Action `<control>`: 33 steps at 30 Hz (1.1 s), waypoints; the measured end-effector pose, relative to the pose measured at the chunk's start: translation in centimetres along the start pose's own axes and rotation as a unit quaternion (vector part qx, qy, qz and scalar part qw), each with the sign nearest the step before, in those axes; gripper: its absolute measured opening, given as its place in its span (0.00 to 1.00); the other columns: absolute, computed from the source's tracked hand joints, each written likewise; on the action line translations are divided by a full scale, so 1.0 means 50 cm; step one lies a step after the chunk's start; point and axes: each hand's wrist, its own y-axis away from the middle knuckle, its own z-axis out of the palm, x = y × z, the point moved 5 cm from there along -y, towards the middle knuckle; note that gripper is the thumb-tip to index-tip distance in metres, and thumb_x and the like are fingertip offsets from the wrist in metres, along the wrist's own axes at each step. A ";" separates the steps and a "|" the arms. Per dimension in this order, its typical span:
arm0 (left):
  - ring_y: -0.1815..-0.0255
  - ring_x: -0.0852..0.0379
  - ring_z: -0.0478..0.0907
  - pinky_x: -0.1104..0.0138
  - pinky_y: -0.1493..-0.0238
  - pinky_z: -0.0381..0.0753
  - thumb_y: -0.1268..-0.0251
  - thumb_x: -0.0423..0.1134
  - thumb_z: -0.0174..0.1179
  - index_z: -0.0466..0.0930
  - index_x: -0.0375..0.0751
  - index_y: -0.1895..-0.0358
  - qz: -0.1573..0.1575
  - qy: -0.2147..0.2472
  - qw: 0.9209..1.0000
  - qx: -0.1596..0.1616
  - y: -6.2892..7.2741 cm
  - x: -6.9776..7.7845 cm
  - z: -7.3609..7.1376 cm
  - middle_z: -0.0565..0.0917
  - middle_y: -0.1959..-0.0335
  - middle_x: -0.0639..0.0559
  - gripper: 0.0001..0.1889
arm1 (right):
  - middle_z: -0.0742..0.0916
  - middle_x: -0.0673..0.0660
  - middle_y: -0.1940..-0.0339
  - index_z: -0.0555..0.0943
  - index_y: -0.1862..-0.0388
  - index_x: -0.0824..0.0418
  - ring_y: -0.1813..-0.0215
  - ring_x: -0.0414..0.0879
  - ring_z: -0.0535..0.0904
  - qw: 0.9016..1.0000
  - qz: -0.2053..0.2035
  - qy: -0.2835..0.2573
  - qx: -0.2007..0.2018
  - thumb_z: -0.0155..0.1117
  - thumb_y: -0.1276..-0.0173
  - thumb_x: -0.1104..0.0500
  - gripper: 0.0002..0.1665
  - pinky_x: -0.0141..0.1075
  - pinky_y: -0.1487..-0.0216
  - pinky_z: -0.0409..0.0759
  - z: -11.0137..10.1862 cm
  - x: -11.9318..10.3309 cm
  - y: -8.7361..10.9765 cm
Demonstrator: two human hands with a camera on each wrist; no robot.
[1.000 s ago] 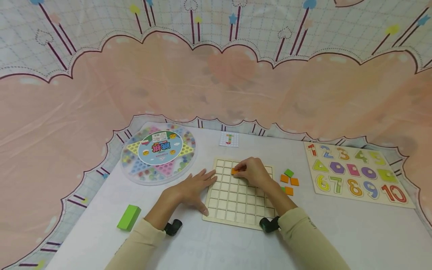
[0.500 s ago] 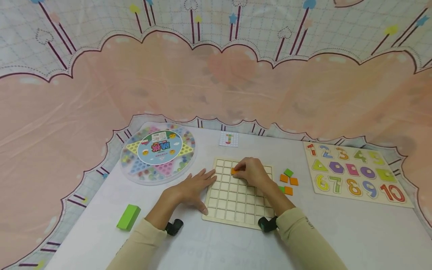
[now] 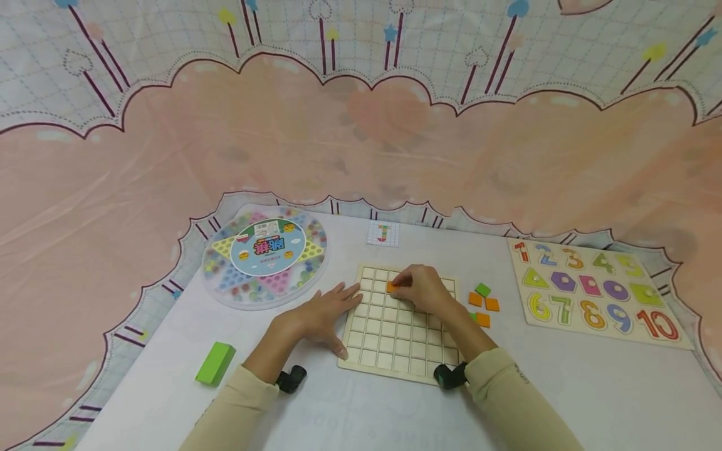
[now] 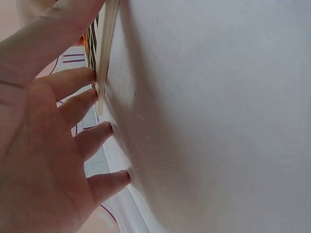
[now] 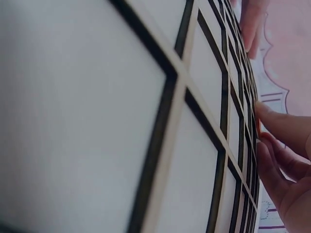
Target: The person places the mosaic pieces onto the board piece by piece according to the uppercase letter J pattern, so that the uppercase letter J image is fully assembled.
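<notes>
A wooden grid board (image 3: 378, 343) lies flat on the white table, its squares framed by thin raised strips. My right hand (image 3: 424, 289) pinches an orange square tile (image 3: 390, 287) at the upper middle of the board. In the right wrist view only a sliver of that tile shows between thumb and fingers, at grid level. My left hand (image 3: 317, 318) rests with spread fingers at the board's left edge. The left wrist view has its fingertips touching the board's side (image 4: 105, 58) and the table. Part of the board is hidden under my right hand and forearm.
Loose orange and green tiles (image 3: 483, 304) lie right of the board. Behind it is a small pattern card (image 3: 383, 233). A round Chinese checkers set (image 3: 265, 257) stands back left, a green block (image 3: 215, 363) front left, a number puzzle (image 3: 600, 291) far right.
</notes>
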 end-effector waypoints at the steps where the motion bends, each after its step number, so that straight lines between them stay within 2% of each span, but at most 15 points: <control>1: 0.12 0.43 0.39 0.37 0.16 0.44 0.56 0.49 0.82 0.56 0.46 0.18 0.004 0.000 1.000 0.000 0.000 -0.001 -0.001 0.47 0.13 0.52 0.60 | 0.91 0.57 0.55 0.90 0.58 0.61 0.52 0.49 0.85 1.000 0.003 -0.002 -0.003 0.77 0.38 0.58 0.12 0.44 0.45 0.86 -0.001 0.000 0.000; 6: 0.12 0.42 0.41 0.36 0.17 0.46 0.54 0.47 0.81 0.57 0.44 0.19 0.018 -0.004 1.000 -0.002 0.000 -0.003 -0.004 0.48 0.13 0.51 0.57 | 0.90 0.57 0.52 0.90 0.56 0.60 0.50 0.49 0.84 1.000 0.008 -0.012 -0.011 0.77 0.38 0.56 0.13 0.44 0.44 0.85 -0.003 0.003 0.007; 11: 0.12 0.40 0.41 0.35 0.17 0.46 0.54 0.47 0.81 0.57 0.42 0.19 0.024 0.001 1.000 -0.005 0.001 0.002 -0.005 0.48 0.13 0.48 0.57 | 0.86 0.58 0.45 0.88 0.54 0.58 0.45 0.51 0.85 1.000 -0.008 -0.024 0.002 0.77 0.38 0.56 0.14 0.46 0.40 0.85 -0.013 0.011 0.018; 15: 0.12 0.41 0.41 0.36 0.17 0.45 0.54 0.47 0.81 0.56 0.42 0.19 0.018 0.003 1.000 -0.005 0.002 0.003 -0.006 0.48 0.13 0.48 0.57 | 0.83 0.59 0.38 0.87 0.50 0.59 0.41 0.55 0.83 0.999 -0.021 -0.038 0.019 0.74 0.35 0.57 0.16 0.49 0.40 0.85 -0.035 0.020 0.031; 20: 0.12 0.41 0.41 0.36 0.16 0.45 0.54 0.47 0.81 0.56 0.42 0.19 0.015 0.001 1.000 -0.002 0.001 0.002 -0.007 0.48 0.13 0.48 0.58 | 0.82 0.59 0.35 0.85 0.44 0.59 0.37 0.58 0.79 0.999 -0.022 -0.030 0.040 0.73 0.33 0.56 0.20 0.51 0.41 0.84 -0.074 0.040 0.053; 25: 0.13 0.40 0.42 0.36 0.17 0.46 0.55 0.46 0.81 0.57 0.41 0.19 0.019 0.000 1.000 0.001 0.000 0.003 -0.010 0.49 0.14 0.47 0.58 | 0.80 0.61 0.32 0.83 0.39 0.59 0.34 0.60 0.77 0.998 0.005 -0.024 0.062 0.71 0.32 0.55 0.23 0.55 0.38 0.83 -0.119 0.082 0.075; 29: 0.13 0.38 0.43 0.35 0.17 0.47 0.55 0.46 0.81 0.58 0.40 0.20 0.026 -0.001 1.000 0.001 -0.001 0.003 -0.011 0.49 0.14 0.45 0.57 | 0.76 0.62 0.28 0.81 0.37 0.59 0.30 0.62 0.74 0.996 0.045 -0.022 0.071 0.69 0.30 0.54 0.24 0.61 0.31 0.76 -0.154 0.117 0.093; 33: 0.13 0.37 0.43 0.34 0.18 0.48 0.52 0.47 0.80 0.58 0.39 0.20 0.034 -0.007 0.999 0.001 -0.003 0.003 -0.009 0.50 0.14 0.44 0.56 | 0.74 0.65 0.26 0.79 0.34 0.59 0.29 0.64 0.72 0.991 0.096 -0.013 0.087 0.66 0.28 0.52 0.26 0.61 0.30 0.76 -0.183 0.155 0.112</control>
